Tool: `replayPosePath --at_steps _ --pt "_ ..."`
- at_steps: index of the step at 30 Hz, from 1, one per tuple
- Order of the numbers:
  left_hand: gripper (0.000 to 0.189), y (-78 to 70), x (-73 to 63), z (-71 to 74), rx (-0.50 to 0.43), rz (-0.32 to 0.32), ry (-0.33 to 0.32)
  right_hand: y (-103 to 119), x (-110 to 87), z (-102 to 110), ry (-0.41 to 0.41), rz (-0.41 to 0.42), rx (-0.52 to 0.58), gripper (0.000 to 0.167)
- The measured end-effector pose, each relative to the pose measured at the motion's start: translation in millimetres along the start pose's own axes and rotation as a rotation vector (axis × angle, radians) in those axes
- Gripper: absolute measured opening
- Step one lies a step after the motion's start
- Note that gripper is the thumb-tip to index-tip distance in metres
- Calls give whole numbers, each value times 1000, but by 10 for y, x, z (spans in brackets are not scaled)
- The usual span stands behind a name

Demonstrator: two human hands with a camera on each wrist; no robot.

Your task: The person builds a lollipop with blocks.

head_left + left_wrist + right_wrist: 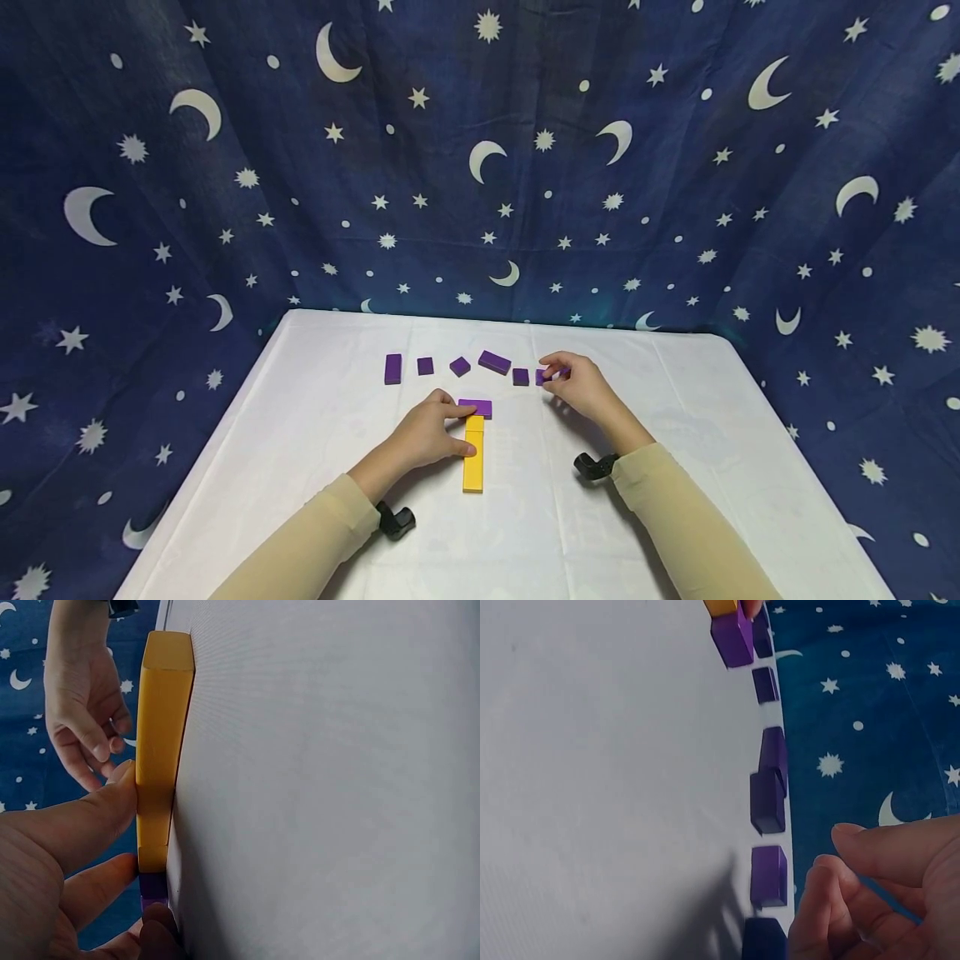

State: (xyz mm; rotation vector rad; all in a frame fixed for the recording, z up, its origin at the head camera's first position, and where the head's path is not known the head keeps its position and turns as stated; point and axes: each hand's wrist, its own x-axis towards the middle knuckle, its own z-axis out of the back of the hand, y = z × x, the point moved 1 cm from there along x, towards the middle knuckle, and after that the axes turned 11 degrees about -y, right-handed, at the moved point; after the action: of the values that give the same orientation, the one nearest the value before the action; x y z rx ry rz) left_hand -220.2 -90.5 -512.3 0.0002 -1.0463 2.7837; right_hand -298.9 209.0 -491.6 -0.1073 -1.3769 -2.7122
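Observation:
A long yellow block (473,472) and a short yellow block (475,424) lie end to end on the table. A purple block (483,408) sits crosswise at their far end. My left hand (426,432) is beside them: the thumb touches the long yellow block and the index finger rests on the purple one. In the left wrist view, other fingertips (157,922) reach the purple block's end. My right hand (581,387) hovers, loosely curled, by a small purple block (542,377) that it partly hides. The right wrist view shows nothing between its thumb and index finger.
A row of purple blocks runs along the back: an upright-lying rectangle (393,369), a square (425,366), a turned square (460,367), a tilted rectangle (494,362) and another square (521,377). A starry blue cloth (480,225) hangs behind the white table (300,400).

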Motion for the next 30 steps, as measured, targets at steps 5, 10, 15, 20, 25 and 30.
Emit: replayPosePath --at_steps 5,10,15,20,25,30 --pt "73 -6 -2 0 -5 -1 0 -37 36 84 -24 24 -61 42" --pt "73 8 1 -2 -3 -2 1 -67 51 133 -31 36 -101 42" --pt "74 17 4 -2 -2 -4 -1 -111 81 160 -31 42 -116 42" --pt "74 13 -2 2 -2 -2 1 -153 109 156 -24 37 -115 41" --pt "73 7 -2 1 -3 3 3 -190 124 137 -18 28 -118 40" --pt "73 -4 -5 7 -7 6 8 -213 144 117 -14 27 -128 39"
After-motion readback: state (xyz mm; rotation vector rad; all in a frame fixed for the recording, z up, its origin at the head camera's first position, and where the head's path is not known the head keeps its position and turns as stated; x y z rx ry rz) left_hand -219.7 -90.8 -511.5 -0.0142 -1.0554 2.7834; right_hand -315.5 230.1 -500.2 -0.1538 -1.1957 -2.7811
